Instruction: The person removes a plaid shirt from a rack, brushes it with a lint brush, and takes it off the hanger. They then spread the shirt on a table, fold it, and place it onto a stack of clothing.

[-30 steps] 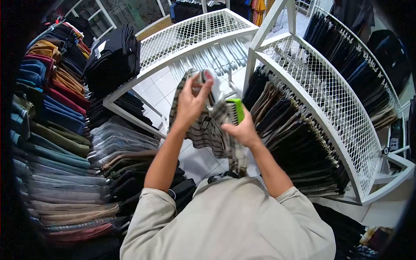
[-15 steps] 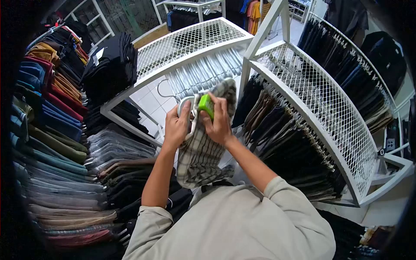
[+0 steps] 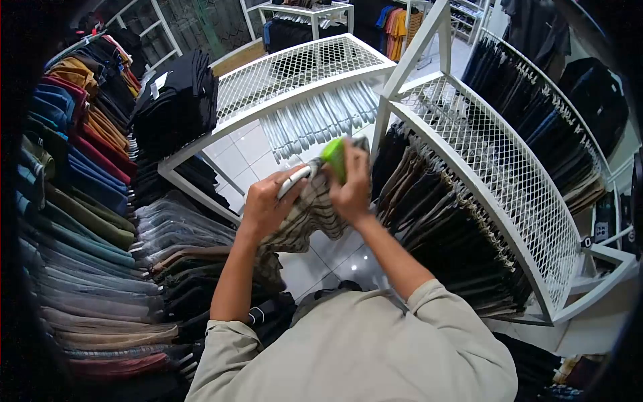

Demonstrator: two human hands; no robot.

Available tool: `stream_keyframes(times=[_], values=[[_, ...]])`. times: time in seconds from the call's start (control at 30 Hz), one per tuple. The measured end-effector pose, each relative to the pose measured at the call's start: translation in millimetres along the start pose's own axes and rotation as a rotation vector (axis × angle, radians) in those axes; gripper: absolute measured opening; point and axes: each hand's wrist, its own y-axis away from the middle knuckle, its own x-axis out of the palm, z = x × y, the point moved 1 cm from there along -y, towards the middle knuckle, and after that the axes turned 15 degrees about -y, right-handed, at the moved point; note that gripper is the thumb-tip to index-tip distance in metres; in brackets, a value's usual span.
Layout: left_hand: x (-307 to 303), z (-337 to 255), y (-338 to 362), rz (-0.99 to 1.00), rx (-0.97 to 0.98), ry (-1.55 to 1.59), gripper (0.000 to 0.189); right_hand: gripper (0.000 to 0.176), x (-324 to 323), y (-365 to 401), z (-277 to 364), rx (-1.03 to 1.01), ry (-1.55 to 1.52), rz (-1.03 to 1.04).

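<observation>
My left hand (image 3: 266,204) is closed around a white plastic hanger (image 3: 295,179) and the edge of a checked garment. This garment (image 3: 313,204), cream and dark grey plaid, hangs bunched between my hands and trails down beside my left forearm. In my closed right hand (image 3: 351,184) is a bright green boxy object (image 3: 333,157), held against the upper part of the cloth. Its exact kind is not clear, and the fingers are slightly blurred. Part of the fabric shows beyond my right fingertips.
In front stands a white mesh-topped rack (image 3: 295,70) with a row of white hangers (image 3: 321,120) below. Another mesh rack (image 3: 495,174) holds dark trousers (image 3: 442,221) to the right. Folded black clothes (image 3: 175,94) and hanging coloured trousers (image 3: 80,221) line the left.
The garment has swung left and bunched up, baring floor tiles below it. My left hand has turned and dropped slightly; my right hand with the green object has shifted a little right.
</observation>
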Motion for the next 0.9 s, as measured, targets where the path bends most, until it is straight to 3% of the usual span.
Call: stream_keyframes(times=[0.07,0.1,0.13,0.2,0.3,0.37,0.47,0.6,0.67,0.73,0.8,0.83,0.9], values=[[-9.8,3.4,3.1,0.083,-0.058,-0.036,0.031,0.061,-1.5,8.2,36.2,0.012,-0.273,0.170],[-14.3,8.5,5.0,0.116,-0.040,-0.100,0.033,0.058,-11.0,-1.4,34.7,-0.099,-0.188,0.163],[-17.8,11.1,7.9,0.153,-0.025,-0.164,0.035,0.057,-15.1,-9.0,22.2,-0.071,-0.177,0.098],[-21.4,9.0,11.6,0.163,0.012,-0.208,0.041,0.065,-28.0,-26.9,-2.1,0.259,-0.171,0.001],[-21.3,4.3,17.8,0.162,0.150,-0.322,0.064,0.064,-29.5,-35.8,-36.7,0.092,0.079,-0.019],[-16.9,7.4,20.4,0.155,0.173,-0.336,0.065,0.061,-20.5,-28.7,-7.3,0.208,0.098,0.104],[-15.5,10.3,21.2,0.179,0.205,-0.392,0.068,0.062,-9.8,-0.8,42.4,0.023,-0.241,0.278],[-16.3,8.9,25.1,0.172,0.174,-0.359,0.067,0.064,-24.2,-16.7,36.9,0.174,-0.247,0.267],[-13.9,8.9,26.7,0.159,0.231,-0.405,0.065,0.064,-27.0,-21.4,5.4,-0.058,-0.061,0.352],[-12.7,8.2,28.8,0.142,0.235,-0.397,0.064,0.063,-35.6,-29.7,-45.7,0.030,0.162,0.255],[-13.5,8.6,31.7,0.175,0.227,-0.397,0.064,0.055,-46.0,-33.1,-68.8,0.205,0.257,0.025],[-12.4,9.9,32.1,0.174,0.228,-0.399,0.064,0.055,-46.0,-36.6,-48.1,0.204,0.256,0.024],[-7.4,11.9,35.2,0.159,0.214,-0.394,0.062,0.053,-45.5,-34.9,3.7,0.232,-0.062,0.060]])
